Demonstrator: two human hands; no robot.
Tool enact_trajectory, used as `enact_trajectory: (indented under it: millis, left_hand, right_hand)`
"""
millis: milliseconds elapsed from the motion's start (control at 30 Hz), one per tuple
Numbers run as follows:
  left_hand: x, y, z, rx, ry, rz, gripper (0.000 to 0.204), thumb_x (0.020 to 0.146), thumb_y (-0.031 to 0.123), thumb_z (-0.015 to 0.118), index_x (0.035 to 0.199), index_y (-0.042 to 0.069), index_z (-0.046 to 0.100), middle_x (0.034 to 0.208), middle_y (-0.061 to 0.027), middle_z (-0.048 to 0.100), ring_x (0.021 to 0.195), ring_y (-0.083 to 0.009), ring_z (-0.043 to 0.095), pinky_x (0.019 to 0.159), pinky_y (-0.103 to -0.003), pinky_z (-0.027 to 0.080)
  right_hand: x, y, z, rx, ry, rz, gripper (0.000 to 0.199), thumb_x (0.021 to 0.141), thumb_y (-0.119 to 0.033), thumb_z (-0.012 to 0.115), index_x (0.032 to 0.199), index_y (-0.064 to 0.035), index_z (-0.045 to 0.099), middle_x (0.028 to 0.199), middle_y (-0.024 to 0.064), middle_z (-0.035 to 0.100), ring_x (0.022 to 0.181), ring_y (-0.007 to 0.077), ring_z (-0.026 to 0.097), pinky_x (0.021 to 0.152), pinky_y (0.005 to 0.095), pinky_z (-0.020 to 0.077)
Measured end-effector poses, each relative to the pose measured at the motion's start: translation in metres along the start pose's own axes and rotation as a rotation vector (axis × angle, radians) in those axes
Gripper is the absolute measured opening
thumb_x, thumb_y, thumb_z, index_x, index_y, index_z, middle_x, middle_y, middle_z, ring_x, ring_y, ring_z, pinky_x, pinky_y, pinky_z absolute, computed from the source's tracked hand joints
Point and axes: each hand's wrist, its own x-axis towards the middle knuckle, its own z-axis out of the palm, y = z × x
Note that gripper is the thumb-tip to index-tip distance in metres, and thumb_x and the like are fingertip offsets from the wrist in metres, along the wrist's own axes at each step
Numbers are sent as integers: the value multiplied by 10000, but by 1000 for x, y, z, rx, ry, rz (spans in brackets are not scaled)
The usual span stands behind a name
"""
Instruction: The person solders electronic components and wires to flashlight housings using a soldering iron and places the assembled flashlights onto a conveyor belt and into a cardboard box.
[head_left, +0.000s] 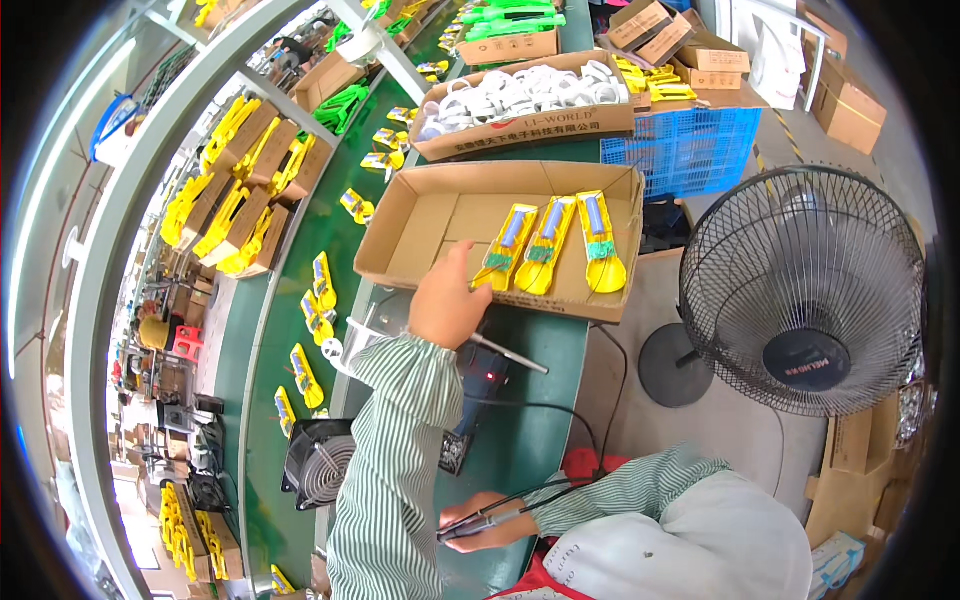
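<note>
My left hand [450,300] reaches over the near edge of a shallow cardboard box [420,225], index finger and thumb apart. Its thumb is close to the lower end of a yellow plastic shell [508,245]; whether they touch, I cannot tell. Two similar shells, a middle one [548,243] and a right one [600,243], lie beside it, each with a bluish cylinder and a green part inside. Low in the view, my right hand [475,525] is closed around a slim pen-like tool [490,520] with a black cord, which looks like a soldering iron.
A green conveyor [275,345] on the left carries several yellow shells. A box of white rings [530,125] stands behind the shallow box. Near my left forearm are a small black fan [322,465] and a dark device [490,375] with a red light. A large floor fan [800,290] stands right.
</note>
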Motion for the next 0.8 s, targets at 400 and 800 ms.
enact_trajectory:
  millis: [400,800]
  left_hand:
    - [80,14,43,178,-401,-254,810,736,216,621,1397,60,179,1198,-253,511,1076,-357,528,915,-385,419]
    - [77,8,45,-25,-117,-108,868,711,247,633,1395,17,151,1111,-239,561,977,-356,575,828,-402,464]
  right_hand:
    - [12,50,-6,-110,93,-255,187,834,-207,570,809,-24,538,692,98,564,589,214,535,562,343,407]
    - [-9,-34,-36,-187,-148,-12,225,867,-252,510,879,-31,548,762,137,565,723,272,556,665,387,415]
